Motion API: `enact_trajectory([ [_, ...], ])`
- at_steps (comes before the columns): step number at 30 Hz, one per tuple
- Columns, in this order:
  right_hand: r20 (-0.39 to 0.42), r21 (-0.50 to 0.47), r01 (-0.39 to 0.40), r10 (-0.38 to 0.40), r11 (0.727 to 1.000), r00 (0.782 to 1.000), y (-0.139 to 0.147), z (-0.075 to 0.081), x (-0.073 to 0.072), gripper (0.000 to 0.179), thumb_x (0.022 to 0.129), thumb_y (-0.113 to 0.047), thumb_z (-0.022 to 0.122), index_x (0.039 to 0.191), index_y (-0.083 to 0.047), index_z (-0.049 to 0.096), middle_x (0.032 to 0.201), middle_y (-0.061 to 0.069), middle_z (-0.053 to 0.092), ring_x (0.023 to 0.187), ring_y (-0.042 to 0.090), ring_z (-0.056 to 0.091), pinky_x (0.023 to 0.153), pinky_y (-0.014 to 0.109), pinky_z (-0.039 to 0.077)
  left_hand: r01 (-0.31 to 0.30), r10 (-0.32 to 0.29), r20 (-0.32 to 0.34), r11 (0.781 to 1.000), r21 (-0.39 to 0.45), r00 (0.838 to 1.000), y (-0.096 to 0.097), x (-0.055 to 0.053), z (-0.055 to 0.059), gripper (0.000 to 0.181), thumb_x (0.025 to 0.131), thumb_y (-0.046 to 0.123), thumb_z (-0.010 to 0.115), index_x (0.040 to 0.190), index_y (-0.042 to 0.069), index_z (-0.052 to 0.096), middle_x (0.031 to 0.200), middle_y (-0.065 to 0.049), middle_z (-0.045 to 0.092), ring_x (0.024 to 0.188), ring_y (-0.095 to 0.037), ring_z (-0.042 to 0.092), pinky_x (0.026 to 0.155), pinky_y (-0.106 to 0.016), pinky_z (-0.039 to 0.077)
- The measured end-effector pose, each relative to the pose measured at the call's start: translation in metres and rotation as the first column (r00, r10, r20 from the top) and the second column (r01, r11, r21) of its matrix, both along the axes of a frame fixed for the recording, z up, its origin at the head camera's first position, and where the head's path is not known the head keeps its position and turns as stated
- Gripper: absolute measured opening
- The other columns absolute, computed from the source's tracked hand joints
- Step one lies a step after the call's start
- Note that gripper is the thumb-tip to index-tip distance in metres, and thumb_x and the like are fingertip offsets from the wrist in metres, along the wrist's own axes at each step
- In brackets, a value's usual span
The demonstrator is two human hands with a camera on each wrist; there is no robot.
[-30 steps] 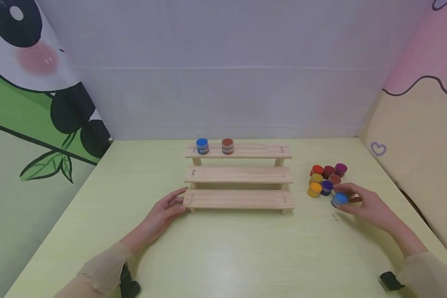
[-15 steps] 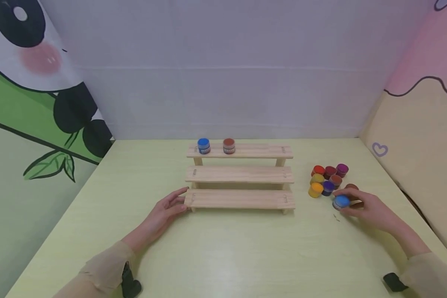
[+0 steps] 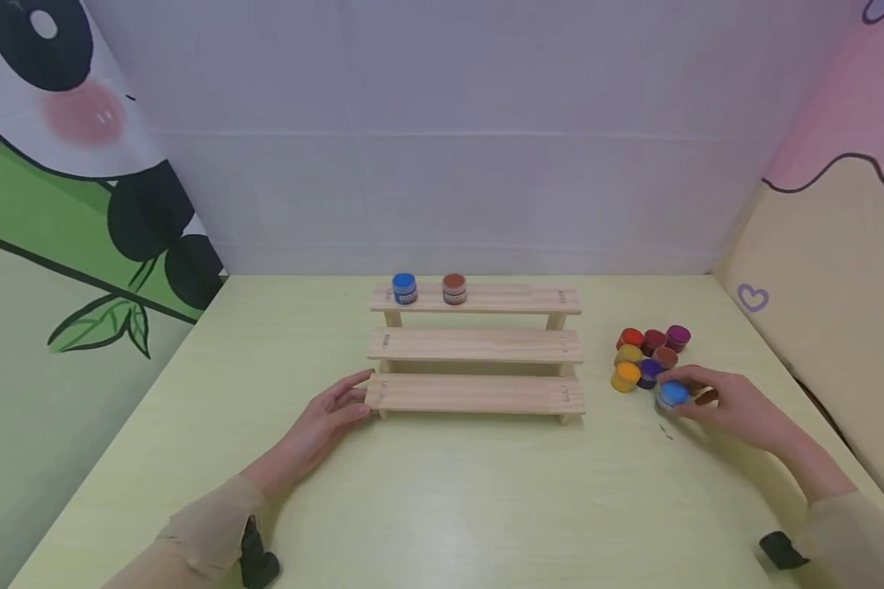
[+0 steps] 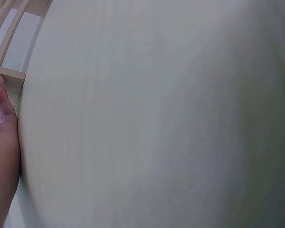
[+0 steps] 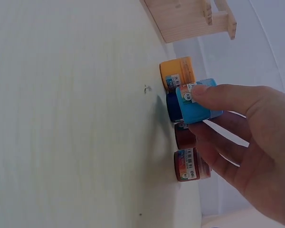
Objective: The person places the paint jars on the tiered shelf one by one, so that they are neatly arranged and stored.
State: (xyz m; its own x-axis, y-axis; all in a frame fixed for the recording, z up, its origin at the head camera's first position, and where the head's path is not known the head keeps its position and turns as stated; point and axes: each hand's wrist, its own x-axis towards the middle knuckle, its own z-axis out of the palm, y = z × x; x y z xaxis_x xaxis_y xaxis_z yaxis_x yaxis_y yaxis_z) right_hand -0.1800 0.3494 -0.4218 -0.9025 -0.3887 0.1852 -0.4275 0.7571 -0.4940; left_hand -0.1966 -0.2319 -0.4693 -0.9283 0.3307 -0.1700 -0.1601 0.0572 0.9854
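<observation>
A small blue-lidded paint jar (image 3: 672, 394) is pinched between thumb and fingers of my right hand (image 3: 737, 409). In the right wrist view this light blue jar (image 5: 195, 107) is tilted and hangs just off the table, in front of a dark blue jar (image 5: 173, 107). My left hand (image 3: 331, 417) holds the left end of a three-tier wooden rack (image 3: 479, 394) at its lowest board. The left wrist view shows the fingertips of the left hand (image 4: 4, 123) at the board's end. Another blue jar (image 3: 404, 289) and a brown one (image 3: 454, 289) stand on the top tier.
Several paint jars cluster right of the rack, among them a yellow-orange one (image 3: 624, 377), a red one (image 3: 630, 338) and a purple one (image 3: 678, 337). Pale table surface (image 3: 442, 499) lies in front. A light cloth wall (image 3: 471, 196) stands behind.
My right hand, with the blue jar, has shifted only slightly, and the brown jar briefly visible behind it is hidden again. The left hand has stayed on the rack.
</observation>
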Motion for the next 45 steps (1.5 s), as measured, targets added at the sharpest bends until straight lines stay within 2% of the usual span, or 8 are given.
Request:
enact_trajectory([
  [9, -0.048, 0.011, 0.014, -0.013, 1.0, 0.999, -0.007, 0.021, -0.009, 0.044, 0.083, -0.01, 0.078, 0.124, -0.015, 0.065, 0.1, -0.001, 0.07, 0.08, -0.003, 0.059, 0.069, 0.018, 0.054, -0.003, 0.003, 0.001, 1.0, -0.009, 1.0, 0.0, -0.002, 0.0, 0.066, 0.098, 0.017, 0.061, 0.156, 0.014, 0.029, 0.122, 0.006, 0.062, 0.114, -0.002, 0.061, 0.097, -0.014, 0.048],
  [14, -0.053, -0.008, 0.009, -0.009, 1.0, 0.999, -0.011, 0.03, -0.014, 0.042, 0.084, -0.009, 0.078, 0.123, -0.018, 0.065, 0.1, -0.002, 0.069, 0.084, -0.004, 0.057, 0.069, 0.018, 0.053, 0.0, 0.0, 0.004, 1.0, -0.009, 1.0, 0.0, -0.002, -0.001, 0.066, 0.098, 0.017, 0.061, 0.156, 0.014, 0.029, 0.123, 0.005, 0.061, 0.114, -0.003, 0.061, 0.098, -0.014, 0.048],
  [20, -0.111, -0.013, -0.036, 0.034, 0.999, 0.993, -0.014, 0.041, -0.022, 0.042, 0.084, -0.011, 0.077, 0.124, -0.014, 0.065, 0.106, -0.001, 0.07, 0.092, -0.009, 0.054, 0.071, 0.014, 0.05, 0.0, 0.0, 0.003, 1.0, -0.011, 1.0, 0.0, -0.002, -0.001, 0.066, 0.098, 0.018, 0.06, 0.156, 0.014, 0.028, 0.123, 0.006, 0.061, 0.114, -0.002, 0.061, 0.097, -0.014, 0.048],
  [24, -0.121, -0.005, -0.035, 0.034, 0.999, 0.992, -0.017, 0.049, -0.025, 0.04, 0.087, -0.013, 0.075, 0.126, -0.016, 0.064, 0.107, -0.004, 0.069, 0.092, -0.008, 0.053, 0.073, 0.012, 0.049, 0.005, -0.005, -0.003, 1.0, -0.009, 1.0, 0.0, -0.002, -0.002, 0.066, 0.099, 0.017, 0.06, 0.156, 0.013, 0.028, 0.122, 0.006, 0.061, 0.114, -0.003, 0.061, 0.097, -0.014, 0.048],
  [30, -0.112, -0.014, 0.023, -0.024, 1.0, 0.993, -0.022, 0.056, -0.026, 0.04, 0.089, -0.019, 0.074, 0.127, -0.022, 0.064, 0.099, -0.007, 0.065, 0.087, -0.001, 0.052, 0.074, 0.011, 0.046, 0.004, -0.004, -0.009, 1.0, -0.005, 1.0, 0.001, -0.003, -0.002, 0.065, 0.098, 0.016, 0.06, 0.156, 0.013, 0.028, 0.12, 0.007, 0.062, 0.113, -0.003, 0.061, 0.097, -0.015, 0.049],
  [34, -0.091, -0.021, 0.067, -0.069, 0.998, 0.993, -0.025, 0.061, -0.025, 0.043, 0.09, -0.023, 0.074, 0.131, -0.024, 0.063, 0.106, -0.003, 0.064, 0.087, -0.004, 0.051, 0.068, 0.017, 0.049, 0.0, 0.0, -0.013, 1.0, 0.001, 1.0, 0.002, -0.004, -0.002, 0.065, 0.098, 0.015, 0.06, 0.156, 0.012, 0.028, 0.119, 0.008, 0.063, 0.112, -0.002, 0.061, 0.096, -0.015, 0.049],
  [37, -0.083, -0.032, 0.071, -0.073, 0.997, 0.994, -0.026, 0.064, -0.026, 0.044, 0.091, -0.023, 0.073, 0.133, -0.024, 0.062, 0.112, -0.001, 0.063, 0.088, -0.006, 0.051, 0.064, 0.02, 0.051, 0.0, 0.0, -0.013, 1.0, 0.001, 1.0, 0.001, -0.004, -0.003, 0.065, 0.098, 0.015, 0.06, 0.155, 0.012, 0.028, 0.119, 0.008, 0.063, 0.112, -0.002, 0.061, 0.096, -0.016, 0.049],
  [45, -0.107, -0.097, 0.107, -0.117, 0.99, 0.987, -0.039, 0.07, -0.029, 0.044, 0.088, -0.02, 0.075, 0.13, -0.029, 0.064, 0.121, -0.001, 0.065, 0.09, -0.007, 0.054, 0.076, 0.006, 0.045, 0.007, -0.007, -0.028, 1.0, 0.003, 1.0, -0.001, -0.005, -0.008, 0.064, 0.099, 0.015, 0.059, 0.155, 0.012, 0.029, 0.119, 0.009, 0.064, 0.113, -0.002, 0.061, 0.096, -0.015, 0.049],
])
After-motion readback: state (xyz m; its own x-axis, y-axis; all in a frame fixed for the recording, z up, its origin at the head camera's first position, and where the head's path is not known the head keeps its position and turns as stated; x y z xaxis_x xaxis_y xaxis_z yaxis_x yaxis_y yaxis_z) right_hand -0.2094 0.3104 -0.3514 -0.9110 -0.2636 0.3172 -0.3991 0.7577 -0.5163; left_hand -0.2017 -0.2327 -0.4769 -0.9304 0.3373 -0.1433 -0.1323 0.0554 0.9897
